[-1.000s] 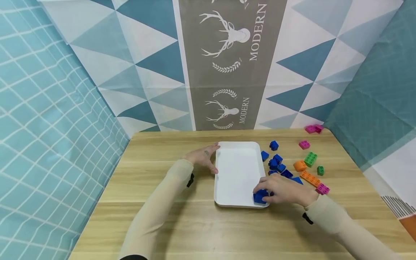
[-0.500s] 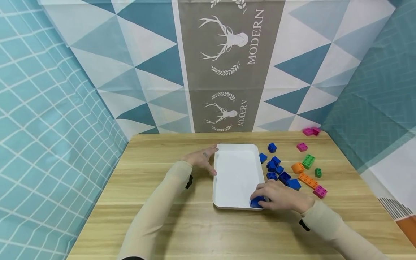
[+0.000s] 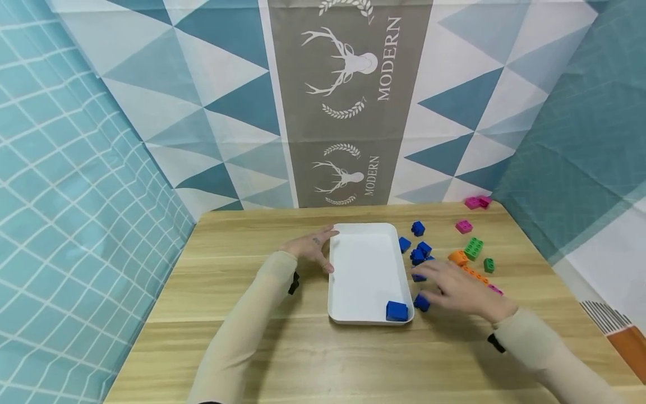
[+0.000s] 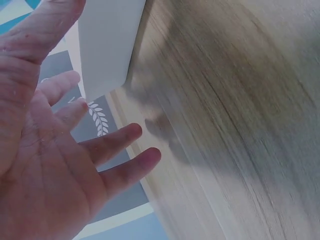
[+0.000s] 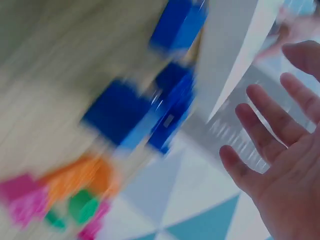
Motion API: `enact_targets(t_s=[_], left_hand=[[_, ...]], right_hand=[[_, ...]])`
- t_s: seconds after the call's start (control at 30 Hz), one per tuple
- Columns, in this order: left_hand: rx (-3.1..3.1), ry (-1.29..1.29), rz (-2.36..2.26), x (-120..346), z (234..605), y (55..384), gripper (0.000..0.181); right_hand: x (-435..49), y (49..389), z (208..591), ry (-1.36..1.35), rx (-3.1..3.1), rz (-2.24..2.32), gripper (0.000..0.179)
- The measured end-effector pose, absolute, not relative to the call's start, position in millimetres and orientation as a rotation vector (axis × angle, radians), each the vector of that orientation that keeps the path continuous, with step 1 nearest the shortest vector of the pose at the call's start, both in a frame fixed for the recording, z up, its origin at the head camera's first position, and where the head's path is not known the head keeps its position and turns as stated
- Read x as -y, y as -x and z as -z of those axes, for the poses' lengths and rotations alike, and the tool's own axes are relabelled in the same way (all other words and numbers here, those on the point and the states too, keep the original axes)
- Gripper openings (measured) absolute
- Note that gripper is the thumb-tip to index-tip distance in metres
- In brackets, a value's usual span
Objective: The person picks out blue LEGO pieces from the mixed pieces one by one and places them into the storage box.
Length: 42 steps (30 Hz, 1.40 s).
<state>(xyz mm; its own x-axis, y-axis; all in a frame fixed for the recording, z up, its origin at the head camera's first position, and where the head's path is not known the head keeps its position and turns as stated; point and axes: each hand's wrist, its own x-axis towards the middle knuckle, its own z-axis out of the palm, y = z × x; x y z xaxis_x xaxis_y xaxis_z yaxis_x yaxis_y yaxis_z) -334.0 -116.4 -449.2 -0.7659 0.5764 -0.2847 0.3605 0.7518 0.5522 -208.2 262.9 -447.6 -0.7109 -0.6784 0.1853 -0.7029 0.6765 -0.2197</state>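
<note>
A white rectangular tray (image 3: 365, 269) lies on the wooden table, with one blue toy brick (image 3: 397, 311) in its near right corner. The left hand (image 3: 309, 249) touches the tray's left edge, thumb and fingers spread; in the left wrist view its fingers (image 4: 127, 172) are straight and grip nothing. Over the loose blue bricks (image 3: 418, 256) right of the tray hovers the right hand (image 3: 456, 287), and it hides some of them. In the right wrist view its fingers (image 5: 265, 122) are spread, holding nothing. Another blue brick (image 3: 421, 303) sits below its thumb, beside the tray.
Orange bricks (image 3: 458, 258), green bricks (image 3: 473, 248) and pink bricks (image 3: 464, 226) lie farther right on the table (image 3: 242, 336). A patterned cloth (image 3: 348, 112) hangs behind the table's far edge. Blue checked cloth (image 3: 75, 196) borders the left side.
The right hand has let go of the blue brick in the tray's near right corner and moved right and away over the loose bricks. The left hand stays at the tray's edge.
</note>
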Motion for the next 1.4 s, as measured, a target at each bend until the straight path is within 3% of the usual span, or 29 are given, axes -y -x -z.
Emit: enact_targets(t_s=[0.23,0.47,0.73,1.13,1.4], left_hand=[[-2.487,-0.641,-0.690,120,451,325,0.118],[-2.485,-0.604,-0.700,120,451,320,0.119],[-2.485,-0.600,-0.667,120,447,324,0.119],[-2.526,-0.573,-0.623,123,440,322,0.116],[-2.505,-0.571,-0.624,119,437,326,0.116]], right_hand=[[-311,223,451,-0.935,3.004,-0.422,0.052],[-319,220,470,-0.897,3.051,-0.439,0.042],[-319,222,460,-0.899,2.991,-0.514,0.034],[-272,227,423,-1.026,2.914,-0.616,0.036],[-230,246,432,-1.251,2.887,-0.570,0.029]])
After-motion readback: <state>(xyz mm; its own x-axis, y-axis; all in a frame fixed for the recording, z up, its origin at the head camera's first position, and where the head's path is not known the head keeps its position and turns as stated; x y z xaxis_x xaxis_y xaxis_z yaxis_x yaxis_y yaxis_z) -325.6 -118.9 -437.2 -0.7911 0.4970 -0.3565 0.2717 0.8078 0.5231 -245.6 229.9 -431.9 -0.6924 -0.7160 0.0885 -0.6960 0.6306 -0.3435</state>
